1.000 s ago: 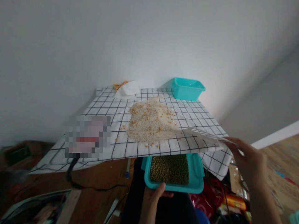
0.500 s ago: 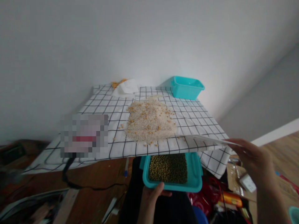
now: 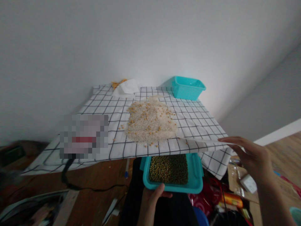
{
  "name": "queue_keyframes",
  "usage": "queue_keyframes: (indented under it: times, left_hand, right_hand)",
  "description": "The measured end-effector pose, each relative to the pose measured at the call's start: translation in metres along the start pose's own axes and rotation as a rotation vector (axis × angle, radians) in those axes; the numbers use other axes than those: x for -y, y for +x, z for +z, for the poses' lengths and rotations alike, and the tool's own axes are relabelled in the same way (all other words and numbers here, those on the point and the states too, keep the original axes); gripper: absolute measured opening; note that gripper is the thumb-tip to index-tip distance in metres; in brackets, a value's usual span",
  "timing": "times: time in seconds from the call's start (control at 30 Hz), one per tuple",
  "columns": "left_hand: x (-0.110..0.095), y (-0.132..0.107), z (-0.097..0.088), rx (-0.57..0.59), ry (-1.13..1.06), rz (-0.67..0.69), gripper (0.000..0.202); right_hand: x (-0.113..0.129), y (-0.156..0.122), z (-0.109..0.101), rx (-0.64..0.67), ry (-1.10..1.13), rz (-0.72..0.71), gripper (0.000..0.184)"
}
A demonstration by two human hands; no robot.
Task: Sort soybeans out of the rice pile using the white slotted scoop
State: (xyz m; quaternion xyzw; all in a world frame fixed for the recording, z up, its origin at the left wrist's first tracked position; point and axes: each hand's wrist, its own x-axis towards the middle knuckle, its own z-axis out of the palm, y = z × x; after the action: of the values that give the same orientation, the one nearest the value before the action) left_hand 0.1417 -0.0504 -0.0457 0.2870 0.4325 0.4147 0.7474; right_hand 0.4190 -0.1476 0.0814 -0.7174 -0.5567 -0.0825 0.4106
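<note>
While left hand (image 3: 152, 201) grips bean tray (image 3: 172, 186), right hand (image 3: 249, 155) flat

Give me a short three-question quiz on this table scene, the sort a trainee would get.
1. True or false: the left hand holds a teal tray of green beans below the table's near edge.
2. What lies heaped on the checked cloth? A) coins B) pale grains mixed with yellow kernels C) green beans
3. Fill in: the right hand holds a thin white ____ flat at the cloth's near right edge.

Key
1. True.
2. B: the grain pile sits mid-cloth; an empty-looking teal tub stands at the far right corner.
3. Sheet; what it is made of cannot be told.
</note>
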Motion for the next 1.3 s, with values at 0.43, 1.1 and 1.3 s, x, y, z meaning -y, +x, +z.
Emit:
queue_keyframes:
  times: [0.43,1.1,1.3]
  left_hand:
    - [0.013,0.01,-0.001,-0.02,0.003,-0.011,0.042]
    - [0.019,0.011,-0.006,-0.035,0.043,-0.021,0.036]
    - [0.018,0.011,-0.004,-0.036,0.03,-0.021,0.035]
  right_hand:
    - [-0.012,0.002,-0.011,0.064,0.049,-0.031,0.018]
    - [0.009,-0.02,-0.021,-0.065,0.165,0.127,0.017]
    - [0.001,-0.011,-0.016,-0.031,0.008,0.099,0.017]
